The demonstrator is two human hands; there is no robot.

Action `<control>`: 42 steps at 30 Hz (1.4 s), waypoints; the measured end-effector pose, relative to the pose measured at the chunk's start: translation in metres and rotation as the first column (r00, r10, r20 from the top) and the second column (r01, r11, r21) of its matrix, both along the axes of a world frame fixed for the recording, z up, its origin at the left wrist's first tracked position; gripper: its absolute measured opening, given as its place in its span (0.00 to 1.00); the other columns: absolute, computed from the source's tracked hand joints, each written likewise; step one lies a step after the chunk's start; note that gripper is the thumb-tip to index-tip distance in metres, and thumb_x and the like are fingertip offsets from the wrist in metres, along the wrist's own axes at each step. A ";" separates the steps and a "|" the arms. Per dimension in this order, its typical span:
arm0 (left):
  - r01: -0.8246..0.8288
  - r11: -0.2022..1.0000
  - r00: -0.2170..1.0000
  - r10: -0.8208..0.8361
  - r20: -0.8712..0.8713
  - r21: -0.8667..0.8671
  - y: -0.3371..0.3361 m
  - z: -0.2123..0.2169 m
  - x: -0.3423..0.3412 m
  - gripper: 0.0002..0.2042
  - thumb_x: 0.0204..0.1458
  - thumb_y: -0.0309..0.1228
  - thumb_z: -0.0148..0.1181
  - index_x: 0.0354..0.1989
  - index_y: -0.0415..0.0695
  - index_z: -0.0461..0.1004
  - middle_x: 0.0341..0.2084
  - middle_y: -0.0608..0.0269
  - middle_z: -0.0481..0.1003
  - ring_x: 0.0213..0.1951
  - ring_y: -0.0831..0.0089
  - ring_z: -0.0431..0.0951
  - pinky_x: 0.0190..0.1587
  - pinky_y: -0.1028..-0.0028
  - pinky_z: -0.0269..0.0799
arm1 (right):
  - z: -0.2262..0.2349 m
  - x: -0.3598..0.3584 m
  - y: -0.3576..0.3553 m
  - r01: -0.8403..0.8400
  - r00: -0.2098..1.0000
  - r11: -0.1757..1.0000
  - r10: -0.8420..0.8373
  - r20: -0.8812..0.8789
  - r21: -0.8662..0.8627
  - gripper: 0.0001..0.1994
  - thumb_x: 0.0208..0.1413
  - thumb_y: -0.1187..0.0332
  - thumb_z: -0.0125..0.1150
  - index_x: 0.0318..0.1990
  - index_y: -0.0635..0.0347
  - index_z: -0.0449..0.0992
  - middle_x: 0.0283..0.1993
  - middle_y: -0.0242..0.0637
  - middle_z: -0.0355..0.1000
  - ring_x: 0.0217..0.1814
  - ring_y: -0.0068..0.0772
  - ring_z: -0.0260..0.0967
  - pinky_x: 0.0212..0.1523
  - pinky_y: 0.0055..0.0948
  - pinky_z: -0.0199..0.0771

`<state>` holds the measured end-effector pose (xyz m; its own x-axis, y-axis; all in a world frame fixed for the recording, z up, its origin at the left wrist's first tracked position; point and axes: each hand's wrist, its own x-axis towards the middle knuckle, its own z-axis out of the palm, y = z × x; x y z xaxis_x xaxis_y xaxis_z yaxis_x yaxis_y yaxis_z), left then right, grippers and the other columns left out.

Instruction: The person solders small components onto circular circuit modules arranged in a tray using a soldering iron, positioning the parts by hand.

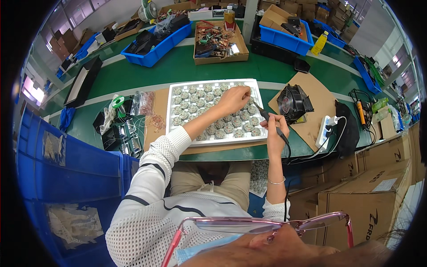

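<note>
A white tray (169, 122) filled with rows of small round parts (192, 108) lies on the bench before me. My left hand (234, 99) reaches over the tray's right half, its fingers pinched together; what they hold, if anything, is too small to make out. My right hand (276, 132) grips a soldering iron (266, 115) at the tray's right edge. The iron's tip points up and left, close to the left fingertips. Whether it touches a part cannot be told. Its black cord hangs down past my right wrist.
Right of the tray stands a black fan (292, 103) on cardboard, then a white power strip (324, 133). On the left are a green solder spool (118, 102), wires and a bag of small red parts (146, 103). Behind stand blue bins (147, 58) and a cardboard box (222, 59) of components.
</note>
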<state>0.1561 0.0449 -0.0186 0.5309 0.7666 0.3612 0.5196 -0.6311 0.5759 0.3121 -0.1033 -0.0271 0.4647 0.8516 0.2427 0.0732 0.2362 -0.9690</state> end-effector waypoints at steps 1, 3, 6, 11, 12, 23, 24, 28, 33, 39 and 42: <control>0.000 1.000 1.000 0.000 0.000 0.000 0.001 -0.001 0.000 0.05 0.52 0.29 0.58 0.34 0.41 0.74 0.31 0.53 0.79 0.37 0.49 0.79 0.38 0.56 0.73 | 0.002 -0.001 0.000 -0.003 1.000 1.000 0.003 0.009 -0.004 0.10 0.67 0.69 0.54 0.43 0.69 0.74 0.29 0.40 0.78 0.32 0.24 0.77 0.37 0.24 0.77; 0.008 0.999 1.000 -0.008 -0.002 0.035 0.003 -0.003 -0.001 0.06 0.53 0.29 0.61 0.34 0.39 0.74 0.30 0.53 0.77 0.34 0.52 0.78 0.38 0.58 0.72 | 0.003 -0.001 0.000 -0.006 1.000 1.000 0.007 0.018 -0.010 0.09 0.66 0.71 0.54 0.42 0.69 0.75 0.29 0.39 0.78 0.32 0.23 0.77 0.37 0.24 0.77; 0.003 0.999 1.000 -0.003 -0.010 0.038 0.004 -0.006 -0.001 0.06 0.53 0.29 0.61 0.34 0.40 0.74 0.30 0.54 0.77 0.35 0.52 0.78 0.37 0.58 0.72 | 0.000 0.000 0.002 -0.001 0.999 1.000 0.002 0.047 -0.017 0.08 0.66 0.71 0.54 0.42 0.69 0.75 0.29 0.39 0.79 0.32 0.23 0.77 0.37 0.24 0.77; 0.008 0.996 0.999 -0.003 -0.050 0.092 0.002 -0.006 0.003 0.06 0.54 0.30 0.60 0.34 0.41 0.74 0.31 0.54 0.77 0.36 0.52 0.78 0.38 0.57 0.73 | 0.000 0.001 0.002 -0.006 0.999 1.000 0.006 0.041 -0.002 0.08 0.66 0.71 0.54 0.41 0.69 0.75 0.29 0.40 0.79 0.31 0.23 0.77 0.36 0.24 0.77; 0.008 0.994 0.998 -0.002 -0.056 0.105 0.001 -0.006 0.004 0.06 0.54 0.30 0.60 0.34 0.41 0.74 0.31 0.54 0.78 0.37 0.51 0.78 0.39 0.57 0.73 | -0.001 0.001 0.002 -0.005 0.999 1.000 0.005 0.042 -0.001 0.08 0.66 0.71 0.54 0.41 0.69 0.75 0.29 0.40 0.79 0.31 0.23 0.77 0.36 0.24 0.77; -0.036 0.999 0.996 0.037 -0.080 0.021 -0.009 0.011 -0.018 0.07 0.54 0.32 0.61 0.38 0.44 0.78 0.29 0.54 0.81 0.33 0.52 0.81 0.37 0.58 0.75 | -0.004 -0.004 -0.005 -0.003 1.000 0.999 0.002 0.015 0.053 0.09 0.67 0.70 0.53 0.42 0.69 0.74 0.29 0.38 0.78 0.32 0.21 0.76 0.36 0.22 0.74; -0.038 0.999 0.997 0.037 -0.063 -0.011 -0.010 0.012 -0.020 0.08 0.53 0.32 0.61 0.38 0.43 0.78 0.28 0.53 0.81 0.32 0.53 0.81 0.36 0.59 0.75 | -0.003 -0.005 -0.005 -0.003 1.000 0.999 0.002 0.014 0.051 0.09 0.67 0.70 0.53 0.42 0.69 0.74 0.29 0.38 0.78 0.32 0.21 0.76 0.36 0.22 0.74; -0.042 0.988 0.999 0.045 0.012 -0.146 -0.002 0.002 -0.027 0.07 0.53 0.30 0.60 0.37 0.40 0.77 0.29 0.51 0.81 0.33 0.53 0.81 0.37 0.60 0.74 | -0.003 -0.010 -0.004 -0.029 0.999 0.999 0.028 0.029 0.042 0.09 0.67 0.70 0.54 0.42 0.68 0.74 0.29 0.38 0.79 0.32 0.21 0.76 0.35 0.22 0.73; 0.027 0.999 0.998 -0.026 0.062 -0.018 0.000 0.001 -0.027 0.07 0.54 0.29 0.58 0.36 0.37 0.76 0.31 0.49 0.79 0.37 0.50 0.79 0.40 0.60 0.73 | -0.003 -0.011 -0.002 -0.050 0.997 0.998 0.048 0.063 0.033 0.08 0.67 0.69 0.54 0.41 0.67 0.74 0.30 0.39 0.80 0.32 0.20 0.76 0.34 0.21 0.71; 0.026 1.000 0.997 -0.026 0.072 -0.003 0.001 -0.002 -0.024 0.05 0.51 0.26 0.59 0.32 0.37 0.76 0.30 0.47 0.78 0.37 0.47 0.79 0.41 0.56 0.73 | -0.002 -0.013 -0.001 -0.053 0.994 0.999 0.052 0.097 0.005 0.08 0.66 0.69 0.54 0.41 0.67 0.75 0.30 0.39 0.80 0.31 0.19 0.76 0.33 0.20 0.70; 0.031 0.999 0.997 -0.032 0.068 0.016 0.002 -0.007 -0.024 0.05 0.51 0.26 0.58 0.32 0.37 0.75 0.31 0.47 0.78 0.37 0.47 0.78 0.41 0.56 0.72 | -0.004 -0.013 0.000 -0.053 0.992 0.999 0.053 0.113 -0.006 0.08 0.66 0.69 0.55 0.41 0.67 0.75 0.29 0.39 0.80 0.31 0.19 0.75 0.33 0.20 0.70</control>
<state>0.1326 0.0472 -0.0255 0.5284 0.7442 0.4088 0.4589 -0.6554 0.5999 0.2989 -0.1031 -0.0307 0.3890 0.8750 0.2884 0.1696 0.2396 -0.9559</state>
